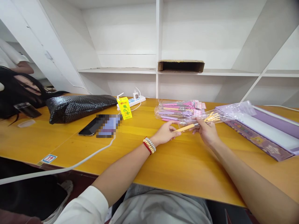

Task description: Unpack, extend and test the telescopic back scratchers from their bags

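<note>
A yellow back scratcher (pixel 187 128) with a claw-like, pronged head lies across both my hands in a clear plastic sleeve (pixel 233 111). My left hand (pixel 166 133) pinches the end of its handle between thumb and fingers. Closed around the shaft, near the prongs, is my right hand (pixel 207 131). The sleeve's far end reaches over an open purple box (pixel 257 137) at the right. Just behind my hands is a pile of pink and purple items in clear wrapping (pixel 179 109).
To the left lie a phone (pixel 87 127), a yellow drink carton (pixel 125 108) with a straw, a power strip (pixel 137 100) and a black bubble-wrap parcel (pixel 79 107). A white cable (pixel 70 168) crosses the table's front left. A person sits at far left; a cardboard box (pixel 161 67) is shelved ahead.
</note>
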`<state>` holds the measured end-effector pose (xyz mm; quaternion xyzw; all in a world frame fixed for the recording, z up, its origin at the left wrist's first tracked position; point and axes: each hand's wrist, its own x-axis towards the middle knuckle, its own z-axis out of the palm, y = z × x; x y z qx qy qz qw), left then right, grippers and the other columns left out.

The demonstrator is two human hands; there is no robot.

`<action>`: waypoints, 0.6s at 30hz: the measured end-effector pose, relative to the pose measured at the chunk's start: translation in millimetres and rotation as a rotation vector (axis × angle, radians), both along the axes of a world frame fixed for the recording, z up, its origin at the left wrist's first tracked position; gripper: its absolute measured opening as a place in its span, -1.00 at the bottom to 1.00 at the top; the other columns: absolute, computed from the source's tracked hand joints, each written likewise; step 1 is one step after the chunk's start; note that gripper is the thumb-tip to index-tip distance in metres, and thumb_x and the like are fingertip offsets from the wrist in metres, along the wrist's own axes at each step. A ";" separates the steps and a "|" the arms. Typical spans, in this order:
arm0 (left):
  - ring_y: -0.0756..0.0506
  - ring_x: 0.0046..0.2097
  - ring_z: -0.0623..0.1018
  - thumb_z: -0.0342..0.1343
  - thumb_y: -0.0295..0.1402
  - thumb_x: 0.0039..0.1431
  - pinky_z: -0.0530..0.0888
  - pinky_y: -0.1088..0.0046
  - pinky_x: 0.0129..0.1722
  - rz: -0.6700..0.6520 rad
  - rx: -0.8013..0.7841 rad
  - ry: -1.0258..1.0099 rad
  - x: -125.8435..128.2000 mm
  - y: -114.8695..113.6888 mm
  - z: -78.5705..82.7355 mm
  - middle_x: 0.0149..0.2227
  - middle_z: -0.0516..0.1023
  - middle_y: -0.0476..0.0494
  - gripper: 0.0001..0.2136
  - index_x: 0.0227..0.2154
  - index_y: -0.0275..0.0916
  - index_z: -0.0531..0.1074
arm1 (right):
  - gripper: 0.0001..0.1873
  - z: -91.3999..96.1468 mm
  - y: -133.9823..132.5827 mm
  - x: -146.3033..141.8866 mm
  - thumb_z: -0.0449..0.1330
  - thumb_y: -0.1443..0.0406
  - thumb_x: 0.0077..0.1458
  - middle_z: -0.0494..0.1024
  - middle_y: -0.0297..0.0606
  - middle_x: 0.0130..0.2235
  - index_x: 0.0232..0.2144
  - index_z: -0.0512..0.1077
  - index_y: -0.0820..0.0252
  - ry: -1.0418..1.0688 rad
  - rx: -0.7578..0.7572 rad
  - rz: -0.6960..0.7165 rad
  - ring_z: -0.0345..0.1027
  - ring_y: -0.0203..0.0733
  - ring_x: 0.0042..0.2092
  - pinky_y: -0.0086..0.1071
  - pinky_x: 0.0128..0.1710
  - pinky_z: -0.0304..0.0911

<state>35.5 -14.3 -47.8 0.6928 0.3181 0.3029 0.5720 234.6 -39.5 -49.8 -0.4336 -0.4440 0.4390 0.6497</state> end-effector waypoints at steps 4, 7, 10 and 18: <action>0.08 -0.53 0.39 0.23 -0.26 -0.07 0.33 0.57 -0.58 -0.008 -0.015 -0.040 3.4 -1.8 -2.0 -0.49 0.42 -0.01 -0.40 0.05 -0.28 0.18 | -0.62 -2.0 -4.9 -8.3 0.23 0.05 -0.08 0.51 -0.22 -0.53 -0.37 0.44 0.27 -0.100 -0.022 0.093 0.42 -0.17 -0.51 -0.43 -0.65 0.31; 0.03 -0.51 0.44 0.26 -0.25 -0.11 0.41 0.49 -0.54 -0.025 -0.061 -0.055 5.9 -3.6 -2.8 -0.49 0.44 -0.03 -0.31 0.10 -0.30 0.13 | -0.61 -2.9 -7.5 -13.3 0.21 0.03 -0.07 0.51 -0.20 -0.52 -0.40 0.43 0.28 -0.112 -0.025 0.155 0.41 -0.19 -0.52 -0.43 -0.65 0.30; 0.02 -0.49 0.48 0.26 -0.24 -0.12 0.47 0.41 -0.45 -0.023 -0.118 -0.071 6.1 -3.5 -2.3 -0.47 0.46 -0.06 -0.31 0.09 -0.29 0.13 | -0.59 -2.0 -8.3 -14.2 0.20 0.01 -0.07 0.50 -0.21 -0.55 -0.41 0.41 0.29 -0.078 -0.035 0.137 0.38 -0.21 -0.58 -0.44 -0.69 0.27; 0.05 -0.46 0.45 0.25 -0.23 -0.11 0.41 0.47 -0.44 -0.116 -0.110 0.003 0.5 3.4 -1.2 -0.44 0.44 -0.08 -0.59 -0.20 -0.34 0.37 | -0.63 6.9 -6.5 -7.3 0.22 0.04 -0.07 0.45 -0.29 -0.62 -0.43 0.32 0.24 0.088 -0.019 0.074 0.39 -0.16 -0.61 -0.44 -0.76 0.23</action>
